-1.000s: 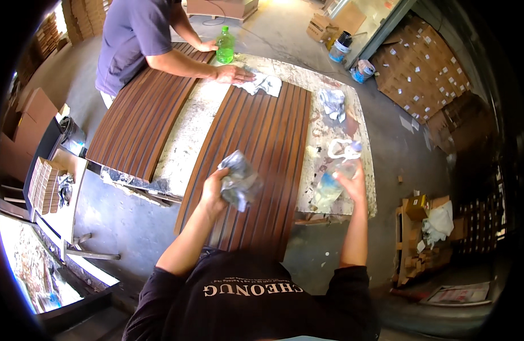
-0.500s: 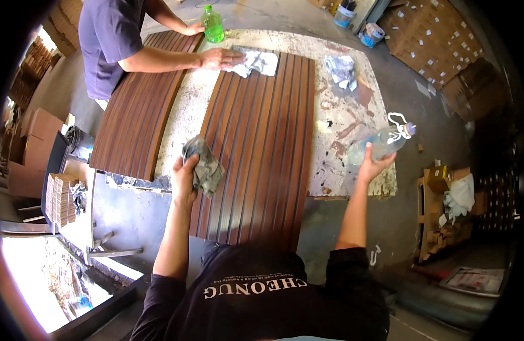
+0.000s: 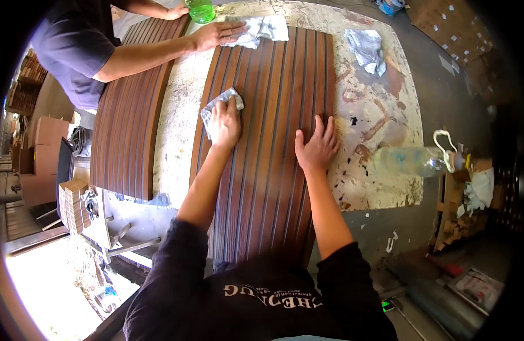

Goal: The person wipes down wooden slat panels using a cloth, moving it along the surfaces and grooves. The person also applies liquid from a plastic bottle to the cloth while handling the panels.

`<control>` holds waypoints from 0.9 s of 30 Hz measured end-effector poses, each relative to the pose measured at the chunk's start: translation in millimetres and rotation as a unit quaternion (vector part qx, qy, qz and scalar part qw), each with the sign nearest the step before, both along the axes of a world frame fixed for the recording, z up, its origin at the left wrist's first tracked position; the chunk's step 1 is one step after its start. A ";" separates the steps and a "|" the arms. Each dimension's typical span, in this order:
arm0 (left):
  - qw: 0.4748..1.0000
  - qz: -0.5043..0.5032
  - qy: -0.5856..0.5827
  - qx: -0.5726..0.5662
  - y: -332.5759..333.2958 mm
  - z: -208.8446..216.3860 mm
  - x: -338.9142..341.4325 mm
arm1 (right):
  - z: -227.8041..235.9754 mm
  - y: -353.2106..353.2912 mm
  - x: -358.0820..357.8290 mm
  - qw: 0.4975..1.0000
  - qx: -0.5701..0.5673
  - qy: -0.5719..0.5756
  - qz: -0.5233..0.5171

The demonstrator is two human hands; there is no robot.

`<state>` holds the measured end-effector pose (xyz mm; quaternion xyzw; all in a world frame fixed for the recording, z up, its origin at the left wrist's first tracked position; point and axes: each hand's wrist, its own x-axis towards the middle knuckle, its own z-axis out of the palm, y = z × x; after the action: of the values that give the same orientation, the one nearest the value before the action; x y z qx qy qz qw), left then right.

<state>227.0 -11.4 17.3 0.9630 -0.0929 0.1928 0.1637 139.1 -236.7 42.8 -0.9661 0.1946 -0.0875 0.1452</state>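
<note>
A long brown panel with dark grooves (image 3: 267,153) lies in front of me on a paint-stained table (image 3: 358,187). My left hand (image 3: 225,122) is closed on a grey cloth (image 3: 215,108) and presses it to the panel's left part. Flat on the panel's right edge rests my right hand (image 3: 319,145), fingers spread and holding nothing. To its right a clear plastic bottle with a white cord loop (image 3: 407,161) stands near the table's right edge. Across from me, a co-worker's hand (image 3: 213,37) touches a white cloth (image 3: 264,29) at the panel's far end.
A second grooved panel (image 3: 128,113) lies at the left, before the co-worker (image 3: 68,51). The co-worker's other hand is by a green bottle (image 3: 201,11). Another crumpled cloth (image 3: 366,50) lies at the table's far right. Stacked cardboard (image 3: 73,207) stands at lower left.
My right hand has let go of the clear bottle and come left onto the panel. My left hand has carried the grey cloth forward and right, down onto the panel.
</note>
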 end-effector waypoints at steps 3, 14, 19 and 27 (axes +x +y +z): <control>0.999 -0.024 0.020 0.011 3.8 18.7 -28.7 | -3.2 -2.1 -1.3 1.000 0.000 -0.003 0.016; 0.982 -0.117 -0.145 -0.015 9.5 4.4 10.3 | 1.6 -11.1 5.0 0.999 -0.029 -0.025 0.034; 0.998 -0.040 -0.032 0.020 5.5 15.7 82.9 | 4.0 0.4 5.2 0.998 -0.031 -0.021 0.047; 0.998 -0.060 0.004 0.010 -2.9 7.1 55.1 | 2.1 -10.4 0.9 0.998 -0.052 -0.027 0.031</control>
<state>282.1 -14.3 24.4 0.9581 -0.1518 0.1777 0.1657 140.1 -247.1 45.0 -0.9752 0.1559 -0.1195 0.1024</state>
